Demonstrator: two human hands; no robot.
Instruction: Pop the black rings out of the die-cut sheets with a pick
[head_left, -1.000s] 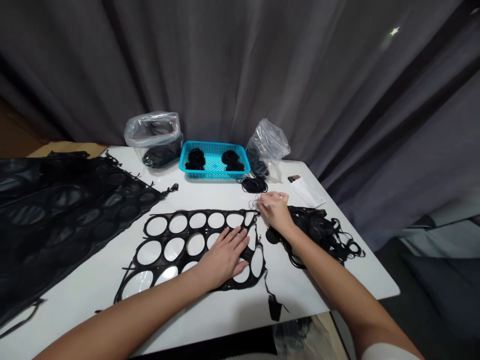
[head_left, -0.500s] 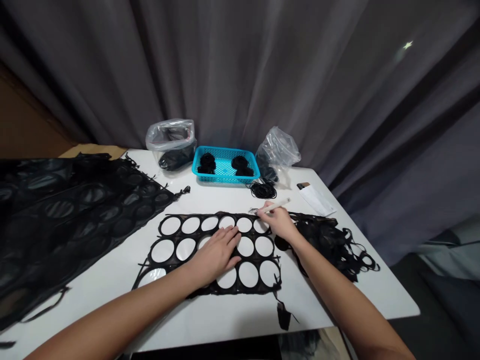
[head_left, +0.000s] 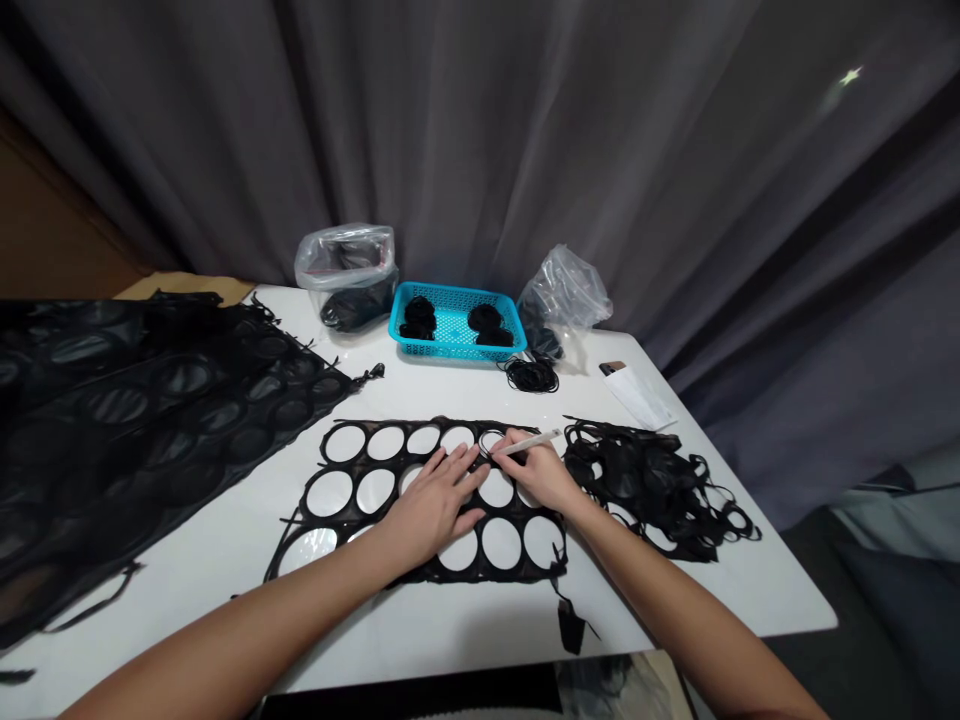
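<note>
A black fabric sheet [head_left: 442, 512] with rows of round holes lies flat on the white table. My left hand [head_left: 431, 500] rests on its middle with the fingers spread, pressing it down. My right hand [head_left: 536, 470] is closed around a slim white pen-like tool [head_left: 534, 441]; its exact kind is not clear. The tool slants down to the left, its tip close to a hole in the top row, at the right. A thin dark loop shows around that hole. My right hand covers part of the sheet's right side.
Behind the sheet are a blue basket [head_left: 457, 350] with black coils, two clear plastic bags [head_left: 345, 262], and a loose black coil [head_left: 531, 375]. Tangled black scraps [head_left: 645, 480] lie right, below a phone [head_left: 612, 368] and white paper [head_left: 639, 396]. A larger black sheet [head_left: 150, 400] spreads left.
My right hand with the white tool has moved left and slightly toward me, from the top-right hole to the neighbouring one. My left hand stays on the sheet. The view has shifted slightly.
</note>
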